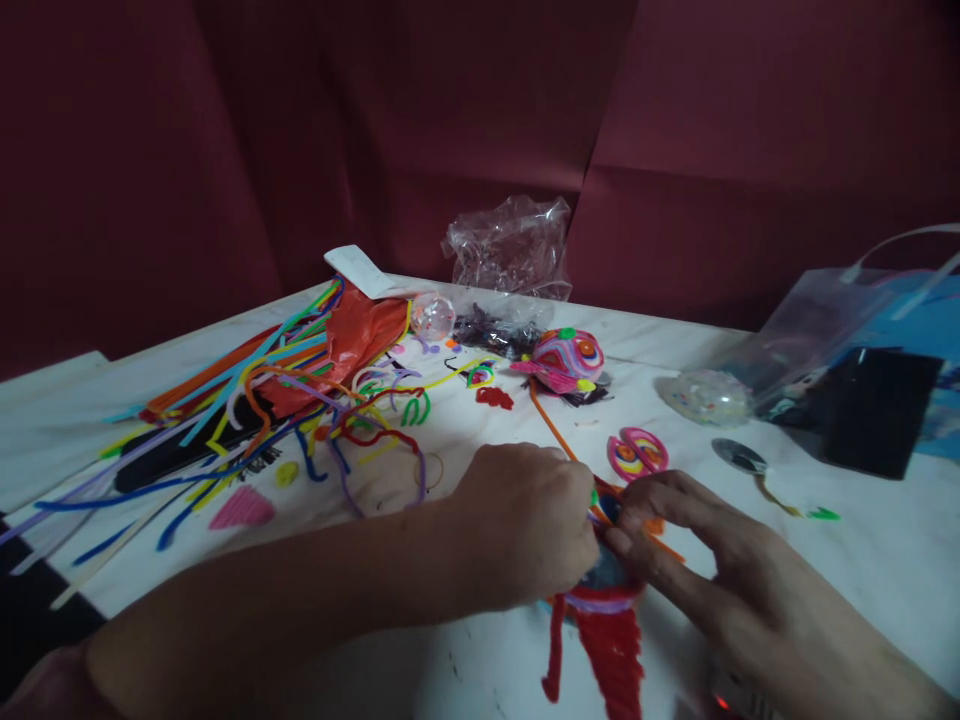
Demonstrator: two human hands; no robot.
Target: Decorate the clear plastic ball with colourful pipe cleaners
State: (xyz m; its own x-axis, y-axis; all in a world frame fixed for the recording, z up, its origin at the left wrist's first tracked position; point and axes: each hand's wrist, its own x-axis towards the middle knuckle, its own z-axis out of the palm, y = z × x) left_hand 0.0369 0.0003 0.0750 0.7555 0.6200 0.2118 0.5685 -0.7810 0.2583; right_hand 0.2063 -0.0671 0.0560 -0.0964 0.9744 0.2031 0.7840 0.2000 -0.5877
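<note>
we pinch a light, bendy orange stem [559,435] in our left hand [525,530]; our right hand [697,560] presses spread fingers on the soft red figure [611,650].

To your left, a sprawl of pipe cleaners [247,400] blocks the table [885,560]. Ahead, the decorated ball [568,358] and pink spiral [637,452] crowd the middle; bare tabletop lies at your right.
</note>
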